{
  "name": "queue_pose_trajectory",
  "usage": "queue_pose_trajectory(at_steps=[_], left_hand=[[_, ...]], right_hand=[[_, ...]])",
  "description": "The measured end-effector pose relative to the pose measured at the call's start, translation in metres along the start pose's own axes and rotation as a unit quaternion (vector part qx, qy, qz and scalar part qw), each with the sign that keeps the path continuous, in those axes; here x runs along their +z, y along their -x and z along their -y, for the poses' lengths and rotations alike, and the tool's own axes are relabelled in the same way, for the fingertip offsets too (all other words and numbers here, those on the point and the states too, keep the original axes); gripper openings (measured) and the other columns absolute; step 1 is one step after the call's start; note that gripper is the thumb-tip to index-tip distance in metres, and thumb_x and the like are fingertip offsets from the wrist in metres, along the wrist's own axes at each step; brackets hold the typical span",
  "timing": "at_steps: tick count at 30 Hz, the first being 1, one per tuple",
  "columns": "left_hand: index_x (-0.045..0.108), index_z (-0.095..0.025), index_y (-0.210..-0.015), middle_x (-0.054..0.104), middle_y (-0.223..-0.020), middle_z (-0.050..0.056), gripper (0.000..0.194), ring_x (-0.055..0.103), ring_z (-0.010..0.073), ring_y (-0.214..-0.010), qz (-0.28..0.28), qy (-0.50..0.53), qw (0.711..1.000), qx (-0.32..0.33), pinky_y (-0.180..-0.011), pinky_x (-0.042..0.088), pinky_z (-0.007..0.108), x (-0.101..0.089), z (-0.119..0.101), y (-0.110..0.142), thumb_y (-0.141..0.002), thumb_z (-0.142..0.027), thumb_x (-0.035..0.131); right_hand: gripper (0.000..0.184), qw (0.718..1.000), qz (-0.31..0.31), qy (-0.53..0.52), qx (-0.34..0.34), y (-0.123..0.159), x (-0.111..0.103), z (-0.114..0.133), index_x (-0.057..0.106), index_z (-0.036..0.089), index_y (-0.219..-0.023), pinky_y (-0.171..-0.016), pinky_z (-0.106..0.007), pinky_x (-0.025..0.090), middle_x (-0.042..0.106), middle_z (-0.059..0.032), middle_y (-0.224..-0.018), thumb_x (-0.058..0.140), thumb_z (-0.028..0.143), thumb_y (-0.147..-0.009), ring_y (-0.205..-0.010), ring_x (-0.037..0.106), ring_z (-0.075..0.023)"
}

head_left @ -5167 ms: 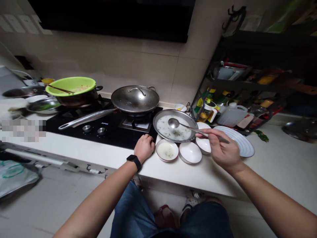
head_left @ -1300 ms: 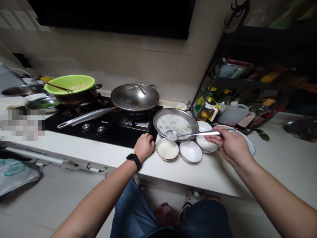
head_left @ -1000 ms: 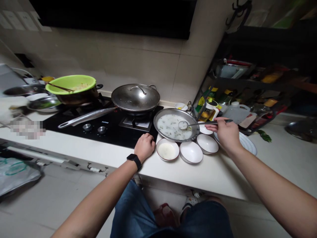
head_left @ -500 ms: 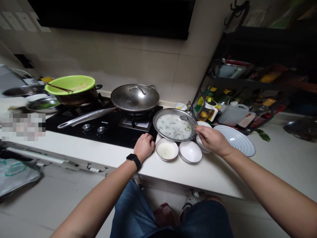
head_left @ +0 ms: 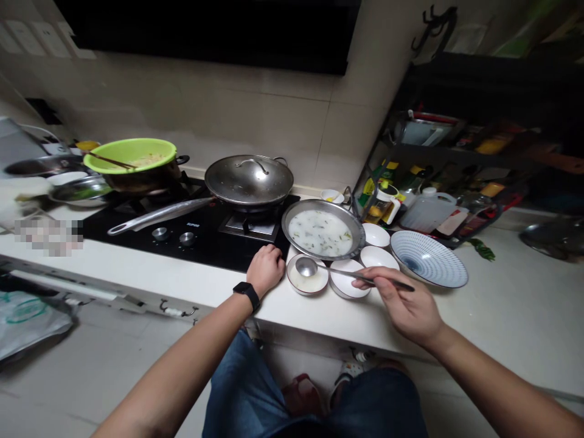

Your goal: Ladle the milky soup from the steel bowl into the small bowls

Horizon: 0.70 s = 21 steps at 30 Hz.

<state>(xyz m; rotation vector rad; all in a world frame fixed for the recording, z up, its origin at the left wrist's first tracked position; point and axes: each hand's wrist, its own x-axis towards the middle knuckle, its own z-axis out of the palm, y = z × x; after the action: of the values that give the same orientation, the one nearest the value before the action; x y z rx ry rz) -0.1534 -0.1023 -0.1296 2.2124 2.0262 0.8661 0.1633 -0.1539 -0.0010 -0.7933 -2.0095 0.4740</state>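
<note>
Our right hand (head_left: 404,310) pinches a slim steel ladle (head_left: 347,274), its round bowl hanging over a small white bowl (head_left: 296,287) of pale broth. Our empty left hand (head_left: 265,269), loosely curled, rests on the white surface (head_left: 502,316) just beside a round steel dish (head_left: 285,228) of soup.

Your ladle (head_left: 306,266): steel, glossy bowl. Shallow pan (head_left: 285,228): polished steel, smooth. Wok lid (head_left: 249,179): glossy steel. White bowl (head_left: 344,287): smooth glazed ceramic. Blue-striped bowl (head_left: 429,258): glazed ceramic. Basin (head_left: 130,146): lime-green plastic, satin. Hob (head_left: 214,252): glossy black glass. Bench (head_left: 137,277): smooth, pale.
</note>
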Motion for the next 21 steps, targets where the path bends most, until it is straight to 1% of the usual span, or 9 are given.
queue_pose_trajectory(at_steps=[3, 5, 7, 9, 12, 14, 16, 18, 21], left_hand=[[0.070, -0.022, -0.092, 0.069, -0.101, 0.010, 0.017, 0.062, 0.0267, -0.100, -0.002, -0.001, 1.000, 0.001, -0.095, 0.053, 0.041, 0.000, 0.000, 0.000, -0.095, -0.018, 0.054], [0.070, -0.022, -0.092, 0.069, -0.102, 0.010, 0.017, 0.062, 0.0267, -0.100, 0.000, -0.001, 1.000, 0.001, -0.095, 0.053, 0.041, 0.000, 0.000, 0.000, -0.094, -0.017, 0.054], [0.071, -0.022, -0.093, 0.069, -0.102, 0.010, 0.017, 0.062, 0.0267, -0.100, 0.002, -0.001, 1.000, 0.002, -0.096, 0.053, 0.041, 0.000, 0.000, 0.000, -0.094, -0.017, 0.054], [0.071, -0.022, -0.093, 0.069, -0.102, 0.010, 0.017, 0.062, 0.0267, -0.101, 0.003, -0.001, 1.000, 0.001, -0.096, 0.053, 0.041, 0.000, 0.000, 0.000, -0.094, -0.017, 0.054], [0.070, -0.022, -0.093, 0.069, -0.102, 0.009, 0.016, 0.062, 0.0267, -0.101, 0.003, -0.004, 1.000, 0.000, -0.096, 0.053, 0.041, 0.000, 0.000, 0.000, -0.094, -0.017, 0.055], [0.070, -0.021, -0.092, 0.069, -0.103, 0.010, 0.016, 0.062, 0.0269, -0.101, 0.002, -0.006, 1.000, 0.001, -0.096, 0.053, 0.041, 0.000, 0.000, 0.000, -0.094, -0.017, 0.055], [0.069, -0.021, -0.092, 0.069, -0.103, 0.009, 0.015, 0.062, 0.0269, -0.101, 0.002, -0.006, 1.000, 0.002, -0.096, 0.052, 0.041, 0.000, 0.000, 0.000, -0.095, -0.017, 0.055], [0.069, -0.021, -0.092, 0.069, -0.102, 0.009, 0.015, 0.062, 0.0267, -0.101, 0.003, -0.007, 1.000, 0.002, -0.096, 0.052, 0.041, 0.000, 0.001, 0.000, -0.095, -0.017, 0.055], [0.069, -0.021, -0.092, 0.069, -0.102, 0.009, 0.015, 0.062, 0.0264, -0.101, 0.001, -0.007, 1.000, 0.003, -0.096, 0.052, 0.041, 0.001, 0.001, 0.000, -0.095, -0.018, 0.055]], right_hand=[[0.022, 1.000, 0.020, -0.003, 0.015, 0.005, 0.010, -0.007, 0.074, 0.022, -0.109, -0.076, -0.031, 0.069, 0.084, -0.0082, -0.092, 0.056, 0.033, -0.108, -0.082, 0.084, -0.0226], [0.024, 0.998, 0.017, -0.028, 0.057, 0.006, 0.016, -0.011, 0.073, 0.022, -0.109, -0.073, -0.031, 0.070, 0.084, -0.0079, -0.087, 0.055, 0.039, -0.108, -0.079, 0.084, -0.0231], [0.028, 0.991, 0.000, -0.068, 0.117, 0.005, 0.021, -0.016, 0.071, 0.023, -0.107, -0.070, -0.033, 0.070, 0.082, -0.0072, -0.081, 0.056, 0.047, -0.107, -0.074, 0.083, -0.0237], [0.036, 0.975, -0.035, -0.121, 0.184, 0.003, 0.023, -0.021, 0.069, 0.022, -0.103, -0.066, -0.035, 0.071, 0.080, -0.0068, -0.075, 0.059, 0.056, -0.103, -0.068, 0.082, -0.0250], [0.045, 0.936, -0.088, -0.189, 0.284, -0.003, 0.024, -0.030, 0.065, 0.020, -0.098, -0.061, -0.038, 0.071, 0.077, -0.0063, -0.068, 0.069, 0.065, -0.094, -0.064, 0.081, -0.0270], [0.046, 0.909, -0.110, -0.216, 0.340, -0.007, 0.022, -0.034, 0.064, 0.019, -0.095, -0.061, -0.036, 0.071, 0.077, -0.0070, -0.067, 0.075, 0.063, -0.090, -0.063, 0.081, -0.0273], [0.041, 0.883, -0.134, -0.237, 0.383, -0.011, 0.019, -0.034, 0.064, 0.018, -0.093, -0.060, -0.034, 0.070, 0.076, -0.0075, -0.067, 0.079, 0.055, -0.089, -0.063, 0.081, -0.0267], [0.032, 0.862, -0.158, -0.248, 0.412, -0.016, 0.016, -0.030, 0.064, 0.017, -0.092, -0.059, -0.031, 0.069, 0.075, -0.0069, -0.065, 0.081, 0.044, -0.089, -0.062, 0.081, -0.0258], [0.015, 0.842, -0.186, -0.251, 0.441, -0.024, 0.011, -0.018, 0.065, 0.015, -0.091, -0.057, -0.028, 0.068, 0.074, -0.0074, -0.064, 0.074, 0.027, -0.092, -0.059, 0.080, -0.0244]])
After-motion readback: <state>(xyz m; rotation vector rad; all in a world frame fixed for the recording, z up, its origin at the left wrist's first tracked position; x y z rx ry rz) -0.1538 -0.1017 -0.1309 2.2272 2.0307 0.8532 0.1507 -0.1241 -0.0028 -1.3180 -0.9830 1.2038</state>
